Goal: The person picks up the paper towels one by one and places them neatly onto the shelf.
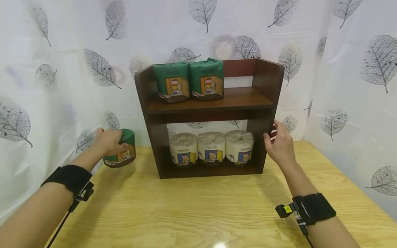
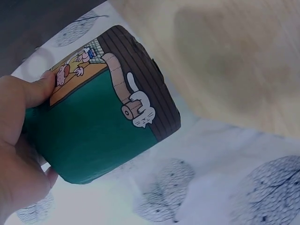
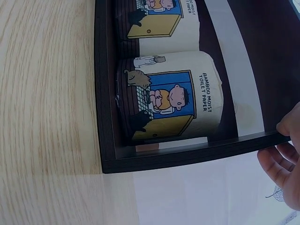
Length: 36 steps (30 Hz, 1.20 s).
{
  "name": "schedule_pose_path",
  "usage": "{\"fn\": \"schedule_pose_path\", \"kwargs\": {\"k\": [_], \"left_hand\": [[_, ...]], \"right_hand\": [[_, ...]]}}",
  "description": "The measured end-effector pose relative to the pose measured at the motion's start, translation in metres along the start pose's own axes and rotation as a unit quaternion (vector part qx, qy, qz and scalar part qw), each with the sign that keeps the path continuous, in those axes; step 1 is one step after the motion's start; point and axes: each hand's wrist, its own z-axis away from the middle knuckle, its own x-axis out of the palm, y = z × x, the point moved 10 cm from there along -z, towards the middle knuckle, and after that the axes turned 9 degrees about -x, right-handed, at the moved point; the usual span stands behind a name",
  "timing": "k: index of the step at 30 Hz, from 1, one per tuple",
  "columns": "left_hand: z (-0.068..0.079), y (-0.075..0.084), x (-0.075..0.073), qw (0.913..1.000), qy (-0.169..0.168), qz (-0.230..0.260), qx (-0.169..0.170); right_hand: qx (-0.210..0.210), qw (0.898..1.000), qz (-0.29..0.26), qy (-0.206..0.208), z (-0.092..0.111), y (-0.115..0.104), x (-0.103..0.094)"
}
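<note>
My left hand (image 1: 108, 143) grips a green-wrapped toilet paper roll (image 2: 98, 126) from above, left of the dark brown wooden shelf (image 1: 214, 107). Its thumb lies on the printed side of the wrapper. In the head view the roll hangs close over the table, upright. On the other side, my right hand (image 1: 280, 144) holds the shelf's right side panel (image 3: 201, 157), thumb at the front edge and fingers along the outer face. Two more green rolls (image 1: 172, 82) stand at the left of the upper tier. Below them, three cream-wrapped toilet paper rolls (image 1: 211, 148) stand in a row.
The shelf stands on a light wood-grain table (image 1: 198, 210), near its back. White curtains with a grey leaf print (image 1: 99, 67) hang behind and along both sides. Each wrist wears a black band (image 1: 314, 208) with a small camera and cable.
</note>
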Motion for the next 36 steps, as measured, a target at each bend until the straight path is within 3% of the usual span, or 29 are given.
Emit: {"fn": "schedule_pose_path", "kwargs": {"k": [12, 20, 27, 32, 36], "left_hand": [[-0.001, 0.004, -0.056, 0.9964, 0.082, -0.022, -0.002], [0.003, 0.0, -0.1, 0.9874, 0.154, -0.025, -0.025], [0.005, 0.0, -0.135, 0.9797, 0.196, -0.035, -0.021], [0.011, 0.001, -0.168, 0.9684, 0.246, -0.028, -0.027], [0.021, 0.007, -0.196, 0.947, 0.321, -0.01, -0.004]], "right_hand": [[-0.001, 1.0, -0.006, 0.003, 0.0, -0.001, 0.0], [-0.003, 1.0, 0.003, 0.005, 0.0, -0.001, -0.001], [-0.001, 1.0, -0.006, 0.005, 0.001, 0.0, 0.0], [0.001, 1.0, -0.007, 0.005, 0.001, -0.001, 0.0], [-0.004, 1.0, -0.002, 0.009, 0.0, -0.002, -0.001]]}}
